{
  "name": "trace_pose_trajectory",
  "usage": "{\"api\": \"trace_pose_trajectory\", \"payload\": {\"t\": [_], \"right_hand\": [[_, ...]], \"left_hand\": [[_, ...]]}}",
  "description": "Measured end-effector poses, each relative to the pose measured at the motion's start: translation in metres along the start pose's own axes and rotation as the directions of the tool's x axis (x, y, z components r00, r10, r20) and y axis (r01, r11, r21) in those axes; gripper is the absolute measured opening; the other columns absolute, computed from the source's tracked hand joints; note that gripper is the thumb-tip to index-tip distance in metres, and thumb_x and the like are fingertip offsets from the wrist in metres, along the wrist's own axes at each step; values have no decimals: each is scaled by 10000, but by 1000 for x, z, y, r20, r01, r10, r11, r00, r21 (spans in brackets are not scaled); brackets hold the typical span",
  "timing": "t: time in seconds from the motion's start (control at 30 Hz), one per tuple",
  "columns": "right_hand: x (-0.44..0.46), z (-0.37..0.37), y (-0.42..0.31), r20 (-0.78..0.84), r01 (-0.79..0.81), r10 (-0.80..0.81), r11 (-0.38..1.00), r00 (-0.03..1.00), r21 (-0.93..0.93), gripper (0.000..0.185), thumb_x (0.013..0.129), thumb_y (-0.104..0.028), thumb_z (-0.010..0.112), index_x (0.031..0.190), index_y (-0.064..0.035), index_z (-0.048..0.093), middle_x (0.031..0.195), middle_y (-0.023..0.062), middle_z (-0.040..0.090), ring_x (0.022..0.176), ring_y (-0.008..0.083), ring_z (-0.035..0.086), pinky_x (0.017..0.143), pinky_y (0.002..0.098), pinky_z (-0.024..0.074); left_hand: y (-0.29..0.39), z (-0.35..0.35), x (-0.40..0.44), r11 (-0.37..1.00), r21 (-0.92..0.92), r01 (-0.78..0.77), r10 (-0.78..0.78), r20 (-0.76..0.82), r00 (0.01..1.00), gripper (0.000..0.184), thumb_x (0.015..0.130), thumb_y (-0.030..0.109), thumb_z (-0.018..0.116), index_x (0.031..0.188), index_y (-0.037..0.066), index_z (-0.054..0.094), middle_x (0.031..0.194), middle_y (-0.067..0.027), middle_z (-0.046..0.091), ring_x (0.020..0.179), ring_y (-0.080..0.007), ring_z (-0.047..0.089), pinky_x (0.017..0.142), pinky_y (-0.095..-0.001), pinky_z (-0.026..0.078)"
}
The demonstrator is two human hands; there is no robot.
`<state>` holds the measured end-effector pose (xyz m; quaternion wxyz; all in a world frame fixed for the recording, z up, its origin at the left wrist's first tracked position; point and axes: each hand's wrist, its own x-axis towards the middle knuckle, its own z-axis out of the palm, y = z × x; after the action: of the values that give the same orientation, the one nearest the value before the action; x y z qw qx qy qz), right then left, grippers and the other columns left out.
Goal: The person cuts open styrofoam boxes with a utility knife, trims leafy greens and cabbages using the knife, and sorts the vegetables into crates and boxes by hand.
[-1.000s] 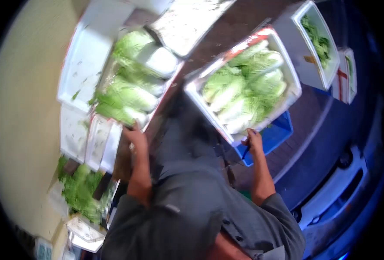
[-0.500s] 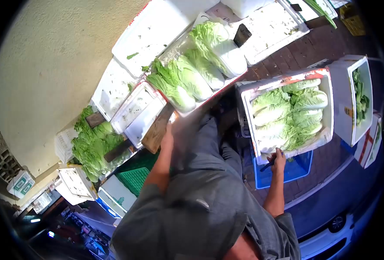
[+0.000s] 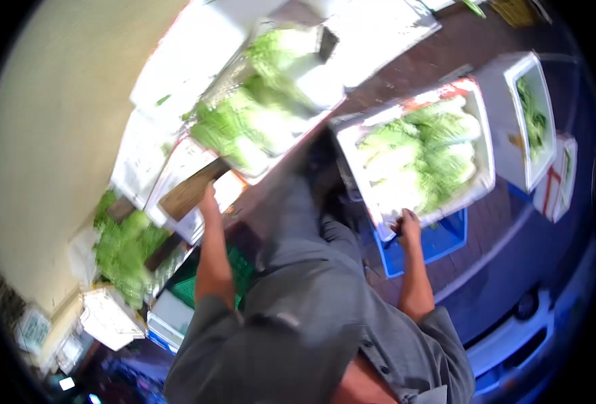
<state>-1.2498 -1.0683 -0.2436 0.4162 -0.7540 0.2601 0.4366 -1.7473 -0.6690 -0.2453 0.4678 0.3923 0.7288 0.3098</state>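
My left hand [image 3: 209,203] is closed around the end of a wooden block [image 3: 193,188], which lies slantwise over a small white foam box [image 3: 175,170]. Beyond it, several napa cabbages [image 3: 249,153] rest in a larger foam box, some in clear plastic. My right hand [image 3: 409,227] is closed at the near edge of another foam box [image 3: 492,176], filled with rows of napa cabbages [image 3: 439,151]. A small dark thing shows at its fingers, too blurred to name.
A blue crate [image 3: 443,244] stands under the right-hand box. Foam boxes with greens [image 3: 532,121] line the far right. Leafy lettuce [image 3: 124,252], a second wooden block [image 3: 163,252] and a green crate [image 3: 236,273] are at the left. A white car [image 3: 510,343] is at lower right.
The whole view has shifted left and blurred. My left hand has turned the wooden block and moved it further over the small foam box. My right hand stays by the cabbage box edge.
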Motion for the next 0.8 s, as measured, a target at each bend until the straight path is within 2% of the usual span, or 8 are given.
{"api": "trace_pose_trajectory", "payload": {"t": [0.07,0.1,0.23,0.37,0.43,0.57,0.6,0.8], "right_hand": [[2,3,7,31,48,-48,999,998,18,320,946,-293,626,1162,-60,581,759,65,546,546,189,550,555,382,576],[-4,6,4,34,46,-47,999,998,25,323,945,-294,627,1158,-56,579,761,69,554,547,186,550,558,384,578],[-11,23,3,69,43,-51,992,996,118,305,937,-288,642,1117,-50,576,757,73,578,520,175,555,566,383,584],[-11,35,11,80,40,-56,983,995,180,274,940,-283,642,1084,-59,578,745,88,608,473,157,534,523,351,562],[-11,42,15,77,31,-48,977,996,213,259,945,-282,639,1057,-56,579,729,86,608,460,149,523,502,335,540],[-17,42,18,37,16,-27,963,999,269,255,943,-273,647,1032,-44,579,739,88,607,460,143,512,481,322,504],[-20,42,18,16,8,-13,960,1000,280,257,941,-271,650,1032,-41,579,742,88,607,462,145,512,478,320,498],[-17,34,51,-3,74,-81,893,997,444,243,958,-249,633,1007,-20,567,718,92,599,483,158,531,485,329,505]], "left_hand": [[31,23,-27,957,-246,153,-176,-74,982,301,896,209,675,1104,-7,656,902,-65,600,844,-147,581,749,-271,484],[44,25,-48,992,-90,87,-83,43,996,296,920,215,646,1101,-18,642,947,-75,612,877,-151,596,753,-275,491],[51,43,-86,915,204,349,-400,326,857,290,933,206,652,1082,-43,636,886,-55,637,788,-133,608,703,-241,486],[87,153,-148,957,276,-92,-131,692,710,294,924,212,688,1055,-48,646,878,-39,659,760,-105,605,669,-210,471],[120,230,-187,916,322,-240,-148,826,544,422,903,189,716,1213,-76,608,1036,-112,691,931,-126,638,806,-239,504],[110,365,-235,772,232,-592,-55,952,301,693,808,346,764,1285,-102,537,1251,-306,599,1217,-373,574,1026,-370,444],[66,394,-232,694,209,-689,49,941,335,781,792,399,763,1307,-124,497,1278,-326,569,1222,-417,550,1034,-398,436],[10,457,-241,472,512,-718,-228,857,462,1059,687,487,825,1395,-138,345,1306,-375,506,1208,-432,548,1017,-412,456]]}}
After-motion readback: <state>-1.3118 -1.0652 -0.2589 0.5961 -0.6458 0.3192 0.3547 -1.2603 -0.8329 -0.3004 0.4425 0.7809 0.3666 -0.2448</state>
